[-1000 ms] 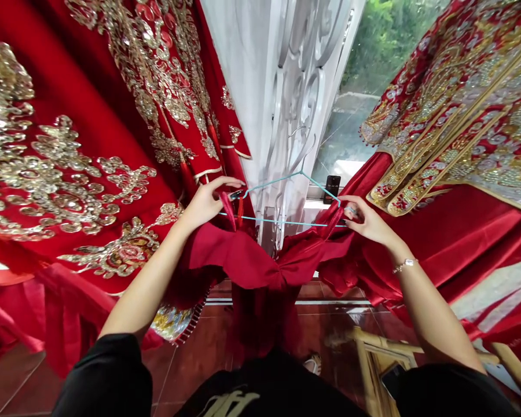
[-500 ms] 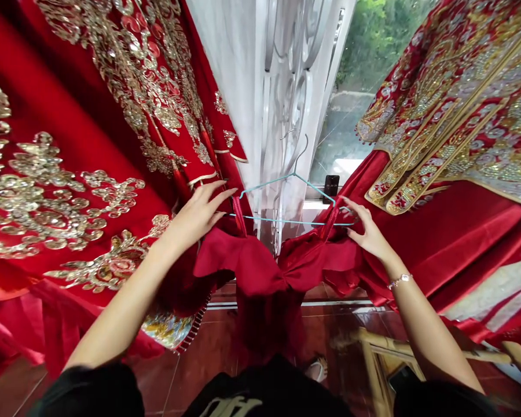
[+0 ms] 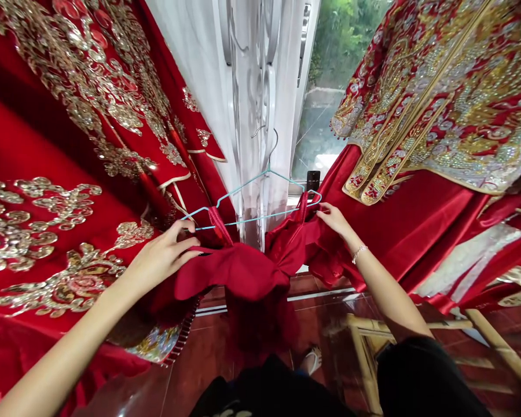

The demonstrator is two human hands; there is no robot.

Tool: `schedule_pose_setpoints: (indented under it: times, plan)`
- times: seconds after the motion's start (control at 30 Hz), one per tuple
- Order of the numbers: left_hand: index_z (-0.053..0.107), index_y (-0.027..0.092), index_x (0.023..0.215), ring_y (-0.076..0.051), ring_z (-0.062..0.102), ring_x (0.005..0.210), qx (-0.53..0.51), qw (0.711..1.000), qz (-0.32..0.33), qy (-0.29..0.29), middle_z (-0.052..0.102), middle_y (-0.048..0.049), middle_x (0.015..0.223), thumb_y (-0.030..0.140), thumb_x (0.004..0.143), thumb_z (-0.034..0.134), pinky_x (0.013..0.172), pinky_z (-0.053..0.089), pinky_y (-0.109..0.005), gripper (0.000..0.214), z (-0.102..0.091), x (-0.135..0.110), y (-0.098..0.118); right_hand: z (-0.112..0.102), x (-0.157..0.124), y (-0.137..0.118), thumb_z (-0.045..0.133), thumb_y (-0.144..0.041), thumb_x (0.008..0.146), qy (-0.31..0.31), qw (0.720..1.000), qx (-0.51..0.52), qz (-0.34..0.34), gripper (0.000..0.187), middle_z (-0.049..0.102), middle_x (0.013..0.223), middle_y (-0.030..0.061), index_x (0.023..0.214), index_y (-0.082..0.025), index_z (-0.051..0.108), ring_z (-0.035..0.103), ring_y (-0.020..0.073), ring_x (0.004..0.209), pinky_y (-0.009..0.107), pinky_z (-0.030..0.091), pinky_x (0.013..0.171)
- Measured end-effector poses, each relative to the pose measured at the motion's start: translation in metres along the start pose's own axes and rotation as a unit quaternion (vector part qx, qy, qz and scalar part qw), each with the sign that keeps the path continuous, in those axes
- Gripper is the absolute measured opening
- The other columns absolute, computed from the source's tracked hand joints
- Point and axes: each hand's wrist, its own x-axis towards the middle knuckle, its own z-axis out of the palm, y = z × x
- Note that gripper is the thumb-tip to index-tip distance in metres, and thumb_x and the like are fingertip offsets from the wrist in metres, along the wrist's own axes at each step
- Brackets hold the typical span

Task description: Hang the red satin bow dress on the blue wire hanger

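The left hand [image 3: 165, 258] was narrowly curled at the left end of a light-blue wire hanger [image 3: 243, 186], its fingers bent beside the left strap [image 3: 219, 226] of the dress; whether they gripped wire or satin could not be told. The right hand [image 3: 336, 221] was narrow too, its fingertips pinching the satin just below the right strap [image 3: 303, 209]. Each thin strap rose onto the hanger's lower bar, one towards each end, and the hanger hung tilted before a sheer white curtain [image 3: 191, 69]. The dark red satin dress [image 3: 234, 272] hung between the hands, bunched and creased at the bodice, its skirt falling towards the tiled floor [image 3: 191, 370]. To the left hung a gold-embroidered red robe [image 3: 69, 116]; to the right, a gold-and-silver embroidered jacket [image 3: 438, 98]. Farther off, a phone [image 3: 313, 180] stood at the window.
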Motion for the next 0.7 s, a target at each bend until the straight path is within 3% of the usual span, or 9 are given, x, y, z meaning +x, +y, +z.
schedule_pose_setpoints:
  times: [0.1,0.17,0.23,0.33,0.47,0.57,0.7]
  plan:
    - [0.075,0.028,0.084,-0.041,0.047,0.132,0.055,0.997,0.001,0.059,0.055,-0.0113,0.14,0.049,0.092,0.059,0.111,0.038,-0.061,0.028,-0.003,0.005,0.008,-0.01,0.011,-0.012,0.066,-0.019,0.076,-0.016,0.999,-0.046,0.016,0.018,0.076,0.084,0.0069,0.092,-0.017,0.075,0.071,0.0205,0.078,0.035,0.056,0.084]
    - [0.073,0.026,0.084,-0.04,0.039,0.14,0.029,0.999,0.008,0.042,0.049,-0.01,0.148,0.047,0.092,0.059,0.115,0.033,-0.061,0.027,-0.003,0.012,0.007,-0.022,0.014,-0.017,0.066,-0.017,0.076,-0.031,0.996,-0.074,0.03,0.011,0.071,0.064,0.0039,0.08,-0.017,0.076,0.068,0.0196,0.062,0.034,0.056,0.074]
    - [0.072,0.024,0.086,-0.035,0.045,0.134,-0.012,1.0,0.013,0.015,0.049,-0.0105,0.146,0.046,0.094,0.056,0.112,0.04,-0.054,0.029,-0.001,0.023,0.0,-0.037,0.015,-0.022,0.066,-0.018,0.077,-0.045,0.994,-0.092,0.038,0.01,0.065,0.053,0.0019,0.073,-0.017,0.075,0.064,0.0185,0.052,0.033,0.055,0.067]
    - [0.072,0.022,0.087,-0.029,0.055,0.111,-0.029,1.0,0.008,-0.003,0.058,-0.0115,0.125,0.049,0.095,0.054,0.102,0.046,-0.048,0.033,0.001,0.043,-0.014,-0.061,0.016,-0.034,0.07,-0.025,0.077,-0.014,0.981,-0.193,0.028,0.01,0.067,0.058,0.0043,0.07,-0.019,0.074,0.068,0.0224,0.062,0.036,0.056,0.069]
    - [0.07,0.021,0.085,-0.026,0.054,0.094,-0.032,0.999,0.015,-0.001,0.06,-0.0087,0.103,0.05,0.095,0.052,0.094,0.046,-0.043,0.036,0.001,0.06,-0.026,-0.083,0.023,-0.059,0.074,-0.033,0.078,0.028,0.951,-0.308,0.015,0.018,0.072,0.077,0.0128,0.069,-0.017,0.074,0.072,0.033,0.087,0.046,0.055,0.078]
    - [0.069,0.021,0.085,-0.026,0.054,0.094,-0.036,0.999,0.023,0.009,0.06,-0.0089,0.104,0.051,0.095,0.05,0.093,0.045,-0.042,0.037,-0.001,0.062,-0.029,-0.084,0.03,-0.085,0.076,-0.031,0.076,0.035,0.944,-0.328,-0.002,0.016,0.073,0.087,0.0168,0.076,-0.015,0.076,0.071,0.0356,0.095,0.045,0.054,0.081]
    - [0.068,0.021,0.086,-0.027,0.055,0.097,-0.043,0.999,0.024,0.004,0.061,-0.0097,0.106,0.051,0.095,0.049,0.092,0.046,-0.042,0.037,0.001,0.061,-0.029,-0.068,0.029,-0.129,0.075,-0.027,0.076,0.035,0.929,-0.361,-0.067,0.02,0.075,0.095,0.0182,0.091,-0.014,0.077,0.069,0.0359,0.102,0.041,0.053,0.082]
